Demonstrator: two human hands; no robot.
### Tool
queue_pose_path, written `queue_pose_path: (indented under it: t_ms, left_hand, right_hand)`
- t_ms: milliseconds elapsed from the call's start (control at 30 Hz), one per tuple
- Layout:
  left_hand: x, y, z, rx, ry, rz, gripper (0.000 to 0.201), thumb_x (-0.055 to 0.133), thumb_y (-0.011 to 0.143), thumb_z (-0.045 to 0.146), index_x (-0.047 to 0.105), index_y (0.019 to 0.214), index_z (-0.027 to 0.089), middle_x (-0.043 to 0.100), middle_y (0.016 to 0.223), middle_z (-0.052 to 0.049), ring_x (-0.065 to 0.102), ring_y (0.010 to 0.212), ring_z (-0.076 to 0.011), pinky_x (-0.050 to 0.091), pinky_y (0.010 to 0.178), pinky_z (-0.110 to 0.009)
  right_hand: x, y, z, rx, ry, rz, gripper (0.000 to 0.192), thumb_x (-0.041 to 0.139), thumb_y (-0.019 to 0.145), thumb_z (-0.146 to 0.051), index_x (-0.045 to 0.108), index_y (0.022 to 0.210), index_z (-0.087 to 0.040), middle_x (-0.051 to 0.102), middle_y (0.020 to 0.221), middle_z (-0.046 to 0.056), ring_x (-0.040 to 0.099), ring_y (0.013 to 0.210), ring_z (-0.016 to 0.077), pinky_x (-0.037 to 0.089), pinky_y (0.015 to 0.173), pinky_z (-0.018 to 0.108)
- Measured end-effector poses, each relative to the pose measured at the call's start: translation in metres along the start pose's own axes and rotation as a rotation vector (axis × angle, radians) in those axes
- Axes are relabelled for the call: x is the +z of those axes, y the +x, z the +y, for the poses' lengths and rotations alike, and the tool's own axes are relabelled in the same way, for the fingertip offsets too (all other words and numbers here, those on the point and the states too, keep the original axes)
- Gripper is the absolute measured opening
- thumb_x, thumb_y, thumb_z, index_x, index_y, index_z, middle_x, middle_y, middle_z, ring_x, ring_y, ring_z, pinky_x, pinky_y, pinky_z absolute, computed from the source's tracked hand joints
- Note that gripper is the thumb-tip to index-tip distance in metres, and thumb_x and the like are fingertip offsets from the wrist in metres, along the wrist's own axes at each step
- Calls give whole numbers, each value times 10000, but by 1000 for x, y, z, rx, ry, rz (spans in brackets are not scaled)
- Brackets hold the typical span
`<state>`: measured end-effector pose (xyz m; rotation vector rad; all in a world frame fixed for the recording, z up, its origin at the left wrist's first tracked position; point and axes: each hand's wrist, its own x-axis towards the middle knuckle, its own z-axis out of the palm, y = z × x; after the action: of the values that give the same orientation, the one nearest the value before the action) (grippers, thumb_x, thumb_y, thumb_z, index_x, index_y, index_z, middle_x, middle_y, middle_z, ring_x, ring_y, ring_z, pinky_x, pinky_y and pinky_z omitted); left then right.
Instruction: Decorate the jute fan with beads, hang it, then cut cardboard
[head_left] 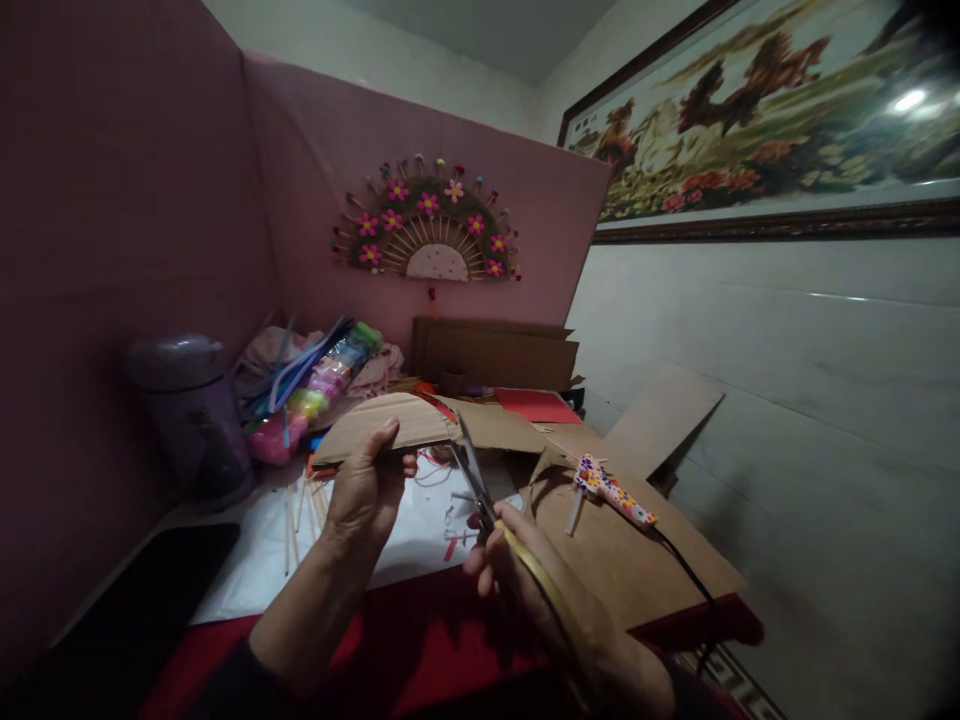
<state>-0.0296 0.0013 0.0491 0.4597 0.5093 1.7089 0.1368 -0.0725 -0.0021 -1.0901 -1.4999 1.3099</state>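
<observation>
My left hand [371, 485] grips a piece of brown cardboard [397, 420] with a rounded upper edge, thumb on its face and fingers underneath. In my right hand [517, 560] is a pair of scissors [474, 478] with yellow handles. Their blades are apart and point up at the right end of the cardboard, close to its edge; I cannot tell if they touch it. Below the blades, small scraps [454, 535] and bits of string lie on a white sheet [405, 555]. Thin wooden sticks [291, 530] rest left of my left hand.
A flower-patterned glue gun [611, 490] with a black cord lies on a cardboard sheet [637, 570] at right. A large lidded bottle [191, 420] and bagged craft supplies [322, 385] stand left. A decorated fan [431, 225] hangs on the pink panel behind. Red paper [536, 404] lies farther back.
</observation>
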Motion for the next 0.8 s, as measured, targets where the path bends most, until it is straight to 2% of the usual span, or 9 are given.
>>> queue_pose_path:
  t_ms: [100, 233, 467, 800]
  left_hand:
    - [1, -2, -1, 83, -1, -44, 138, 670, 657, 47, 625, 770, 113, 608, 641, 26, 533, 477, -78, 401, 315, -159]
    - [0, -2, -2, 112, 29, -79, 153, 718, 630, 94, 638, 757, 121, 603, 629, 36, 522, 482, -76, 405, 326, -168]
    - [1, -4, -3, 134, 83, -109, 166, 731, 625, 126, 651, 771, 125, 602, 646, 27, 518, 496, -79, 388, 338, -170]
    - [1, -6, -2, 136, 102, -131, 149, 721, 642, 128, 650, 773, 135, 607, 645, 33, 526, 495, -77, 394, 354, -176]
  right_hand:
    - [5, 3, 0, -49, -54, -6, 621, 461, 722, -745, 461, 978, -179, 513, 673, -19, 431, 500, 72, 310, 419, 180]
    - [7, 7, -10, -121, -112, 40, 620, 443, 732, -749, 467, 936, -164, 499, 675, -14, 427, 548, 80, 304, 463, 193]
    - [8, 8, -25, -106, -87, 48, 680, 430, 689, -792, 471, 916, -152, 445, 625, -36, 358, 506, 74, 256, 440, 205]
    - [10, 13, -17, -151, -32, 52, 606, 465, 725, -742, 486, 927, -172, 490, 649, -23, 389, 521, 83, 273, 459, 207]
